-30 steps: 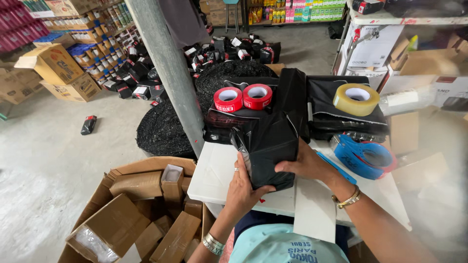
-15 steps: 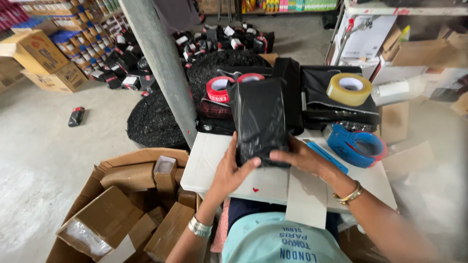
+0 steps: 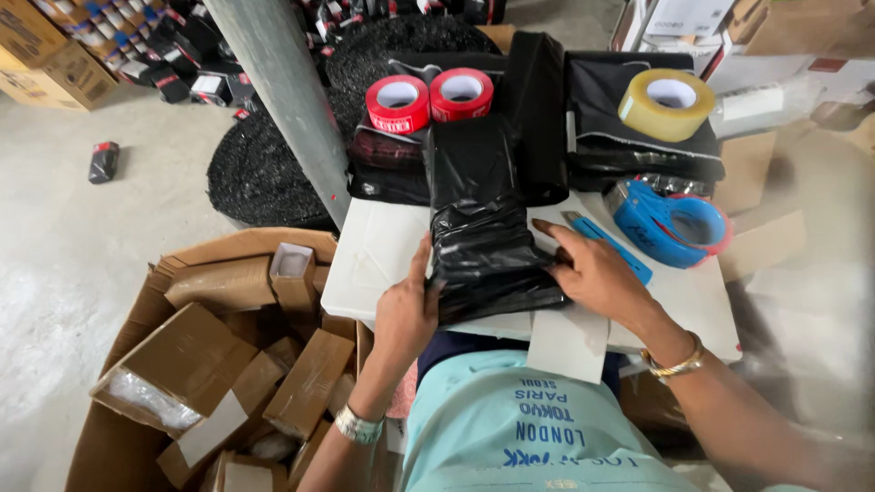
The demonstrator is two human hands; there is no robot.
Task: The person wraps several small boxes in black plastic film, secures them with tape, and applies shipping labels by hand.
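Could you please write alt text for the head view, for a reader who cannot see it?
Both hands, left hand and right hand, press a black bag flat on a white table. Behind it sit two red tape rolls, a clear tape roll and a blue tape dispenser; a box of cartons stands left.

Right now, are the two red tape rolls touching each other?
Touching. The head view shows the left red tape roll and the right red tape roll side by side, with no gap where their rims meet.

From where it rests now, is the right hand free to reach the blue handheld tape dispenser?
Probably yes: the right hand rests on the black plastic bag, with the blue handheld tape dispenser beside it and nothing between.
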